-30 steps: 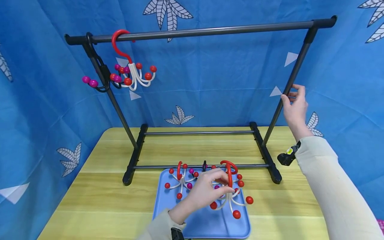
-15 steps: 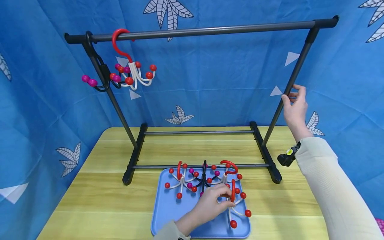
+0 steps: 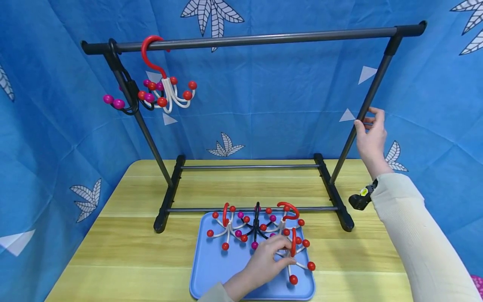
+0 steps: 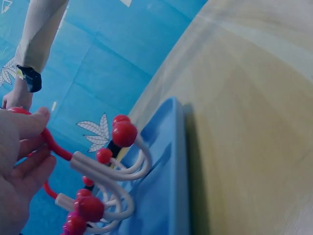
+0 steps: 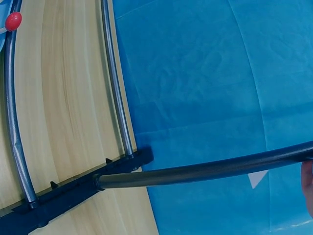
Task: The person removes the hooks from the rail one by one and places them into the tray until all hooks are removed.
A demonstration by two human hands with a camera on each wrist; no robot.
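Observation:
My left hand (image 3: 266,259) pinches the red hook of a white multi-arm hanger (image 3: 293,242) with red ball tips, over the right side of a blue tray (image 3: 196,268). In the left wrist view, thumb and fingers close round that red hook (image 4: 57,147), and the white arms curve down beside the tray wall (image 4: 180,196). My right hand (image 3: 371,136) grips the right upright (image 3: 345,149) of a black rack, thumb in front; in the right wrist view only a bit of a finger shows by the upright (image 5: 215,171).
Beyond my left hand, the tray holds a white hanger (image 3: 228,228), a black hanger (image 3: 256,222) and another white one (image 3: 288,207). A black hanger (image 3: 132,92) and a red-hooked white one (image 3: 154,63) hang at the left of the top bar (image 3: 264,40). Blue cloth (image 3: 245,92) stands behind.
My left hand has brought the white hanger down and toward me over the tray, then raised it slightly. The other tray hangers are less covered. My right hand stays on the upright.

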